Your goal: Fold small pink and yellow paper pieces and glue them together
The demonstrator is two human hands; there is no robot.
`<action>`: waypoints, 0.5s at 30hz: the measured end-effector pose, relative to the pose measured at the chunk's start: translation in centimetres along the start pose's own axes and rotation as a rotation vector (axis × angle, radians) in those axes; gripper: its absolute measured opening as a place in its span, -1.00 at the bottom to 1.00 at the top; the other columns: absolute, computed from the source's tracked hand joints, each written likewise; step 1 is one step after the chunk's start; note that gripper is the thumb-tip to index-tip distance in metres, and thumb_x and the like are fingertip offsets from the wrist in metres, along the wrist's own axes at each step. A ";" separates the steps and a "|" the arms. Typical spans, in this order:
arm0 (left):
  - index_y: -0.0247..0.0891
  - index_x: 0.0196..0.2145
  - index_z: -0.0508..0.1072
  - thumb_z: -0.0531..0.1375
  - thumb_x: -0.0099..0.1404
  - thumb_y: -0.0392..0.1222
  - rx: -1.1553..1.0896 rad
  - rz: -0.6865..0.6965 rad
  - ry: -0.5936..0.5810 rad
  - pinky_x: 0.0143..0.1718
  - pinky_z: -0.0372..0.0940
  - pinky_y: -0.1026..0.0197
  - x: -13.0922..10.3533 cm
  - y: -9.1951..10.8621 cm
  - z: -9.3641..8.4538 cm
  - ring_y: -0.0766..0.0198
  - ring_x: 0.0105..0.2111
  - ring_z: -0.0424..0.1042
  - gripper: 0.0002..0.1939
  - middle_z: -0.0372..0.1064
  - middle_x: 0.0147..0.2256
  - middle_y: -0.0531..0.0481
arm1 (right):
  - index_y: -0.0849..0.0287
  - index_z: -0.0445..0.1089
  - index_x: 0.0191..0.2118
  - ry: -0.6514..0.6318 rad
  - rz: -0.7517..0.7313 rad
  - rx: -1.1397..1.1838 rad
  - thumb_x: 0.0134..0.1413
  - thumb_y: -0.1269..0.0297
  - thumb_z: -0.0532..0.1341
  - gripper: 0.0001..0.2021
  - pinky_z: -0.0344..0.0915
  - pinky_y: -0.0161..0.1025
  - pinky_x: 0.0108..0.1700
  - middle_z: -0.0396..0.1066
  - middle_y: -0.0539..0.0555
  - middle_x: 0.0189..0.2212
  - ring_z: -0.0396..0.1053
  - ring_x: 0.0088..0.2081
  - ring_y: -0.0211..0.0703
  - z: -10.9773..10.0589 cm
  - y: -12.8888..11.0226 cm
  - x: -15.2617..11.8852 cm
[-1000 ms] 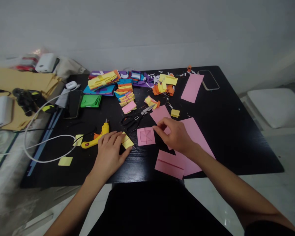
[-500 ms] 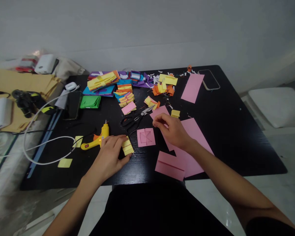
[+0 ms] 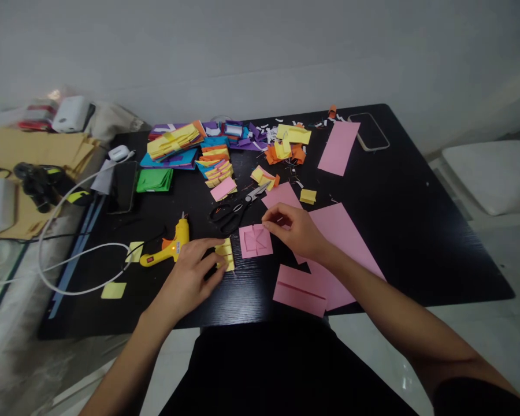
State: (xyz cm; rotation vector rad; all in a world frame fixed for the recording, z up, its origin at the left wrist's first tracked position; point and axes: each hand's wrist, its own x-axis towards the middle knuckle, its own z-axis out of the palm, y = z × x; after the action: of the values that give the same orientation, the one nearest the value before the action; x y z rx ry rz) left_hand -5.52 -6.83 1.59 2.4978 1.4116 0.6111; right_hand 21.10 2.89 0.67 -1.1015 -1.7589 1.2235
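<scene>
My left hand (image 3: 196,267) lies on the table with its fingers apart, the tips resting on a small folded yellow paper (image 3: 225,254). Just right of it is a pink paper square (image 3: 255,241) with raised or creased lines forming a smaller square. At that square's upper right corner, my right hand (image 3: 297,231) is closed in a pinch, thumb and index finger together; whatever is between them is too small to make out. A yellow glue gun (image 3: 181,234) with a lit switch lies beyond my left hand. Black-handled scissors (image 3: 238,211) lie behind the pink square.
Pink sheets (image 3: 344,242) and a creased pink strip (image 3: 301,290) lie around my right forearm. Folded coloured papers (image 3: 219,162) and scraps line the back. A white cable (image 3: 86,292) loops at left near a phone (image 3: 123,185); a phone-shaped case (image 3: 368,133) lies back right.
My right hand has come slightly left and down to the pink square's corner. My left fingers have shifted on the yellow paper. The view has moved slightly.
</scene>
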 end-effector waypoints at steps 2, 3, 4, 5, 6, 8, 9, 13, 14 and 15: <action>-0.21 -0.21 0.47 0.21 0.42 -0.30 -0.042 -0.038 0.072 0.02 0.38 -0.03 0.3 0.4 -0.3 0.08 -0.01 0.51 -0.96 0.51 -0.01 -0.14 | 0.14 0.47 -0.30 0.022 0.005 0.000 0.15 0.33 0.29 -0.98 0.40 -0.20 -0.25 0.51 0.01 -0.36 0.46 -0.31 -0.17 0.0 0.3 0.1; -0.21 -0.20 0.47 0.21 0.42 -0.31 -0.063 -0.071 0.122 0.01 0.40 0.03 0.6 0.7 -0.4 0.12 -0.04 0.53 -0.95 0.53 -0.03 -0.13 | 0.14 0.47 -0.29 0.032 0.006 0.000 0.15 0.33 0.29 -0.98 0.40 -0.20 -0.24 0.51 0.01 -0.36 0.46 -0.31 -0.17 0.0 0.5 0.1; -0.22 -0.17 0.47 0.22 0.41 -0.32 -0.082 -0.106 0.180 0.00 0.41 0.08 1.0 1.0 -0.5 0.16 -0.06 0.55 -0.94 0.54 -0.05 -0.11 | 0.13 0.47 -0.29 0.039 0.005 -0.003 0.15 0.33 0.29 -0.98 0.40 -0.20 -0.24 0.51 0.01 -0.36 0.46 -0.31 -0.17 0.0 0.6 0.1; -0.22 -0.16 0.47 0.22 0.41 -0.33 -0.094 -0.134 0.233 -0.02 0.42 0.13 1.4 1.3 -0.5 0.19 -0.08 0.57 -0.93 0.56 -0.06 -0.10 | 0.13 0.47 -0.29 0.043 0.000 -0.009 0.15 0.33 0.29 -0.98 0.40 -0.20 -0.24 0.52 0.01 -0.36 0.46 -0.31 -0.17 0.0 0.8 0.1; -0.23 -0.15 0.46 0.23 0.41 -0.34 -0.098 -0.143 0.273 -0.03 0.43 0.17 1.9 1.7 -0.4 0.21 -0.08 0.58 -0.92 0.57 -0.07 -0.10 | 0.14 0.48 -0.28 0.042 -0.009 -0.018 0.16 0.34 0.29 -0.97 0.40 -0.20 -0.24 0.52 0.01 -0.35 0.47 -0.31 -0.17 -0.1 0.9 0.1; -0.25 -0.14 0.45 0.23 0.40 -0.35 -0.085 -0.105 0.292 -0.03 0.43 0.20 2.7 2.2 -0.2 0.23 -0.08 0.59 -0.91 0.58 -0.07 -0.10 | 0.14 0.49 -0.26 0.021 -0.057 -0.067 0.18 0.34 0.28 -0.96 0.41 -0.19 -0.23 0.54 0.03 -0.33 0.47 -0.30 -0.16 0.0 1.1 0.0; -0.25 -0.13 0.45 0.22 0.40 -0.36 -0.076 -0.069 0.280 -0.03 0.44 0.21 3.1 2.4 0.0 0.22 -0.07 0.59 -0.90 0.59 -0.05 -0.11 | 0.13 0.50 -0.24 0.003 -0.102 -0.108 0.19 0.33 0.28 -0.95 0.42 -0.17 -0.18 0.55 0.04 -0.30 0.48 -0.26 -0.14 0.0 1.2 -0.1; -0.23 -0.11 0.45 0.21 0.41 -0.35 -0.125 -0.073 0.272 -0.01 0.45 0.17 3.6 2.6 0.7 0.20 -0.05 0.60 -0.88 0.59 -0.04 -0.10 | 0.10 0.51 -0.16 -0.050 -0.296 -0.242 0.24 0.30 0.27 -0.91 0.38 -0.02 0.08 0.58 0.10 -0.16 0.46 -0.04 -0.02 0.2 1.3 -0.5; -0.22 -0.11 0.45 0.22 0.42 -0.33 -0.183 -0.131 0.289 -0.01 0.45 0.14 3.6 2.6 0.7 0.18 -0.05 0.60 -0.89 0.59 -0.03 -0.10 | 0.09 0.51 -0.13 -0.051 -0.307 -0.252 0.25 0.30 0.26 -0.89 0.38 0.00 0.10 0.57 0.11 -0.13 0.45 -0.01 0.00 0.3 1.3 -0.6; -0.21 -0.11 0.45 0.22 0.42 -0.30 -0.261 -0.195 0.305 0.00 0.46 0.11 3.5 2.6 0.7 0.16 -0.04 0.60 -0.90 0.59 -0.03 -0.10 | 0.09 0.49 -0.08 -0.046 -0.303 -0.255 0.25 0.30 0.26 -0.85 0.37 0.01 0.11 0.56 0.13 -0.10 0.45 0.01 0.01 0.3 1.2 -0.6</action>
State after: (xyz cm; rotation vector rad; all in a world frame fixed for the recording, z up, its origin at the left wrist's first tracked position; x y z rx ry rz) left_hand -1.64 -5.20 2.79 2.1005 1.5371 1.0930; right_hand 21.37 2.42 -0.59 -0.9071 -2.0712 0.8645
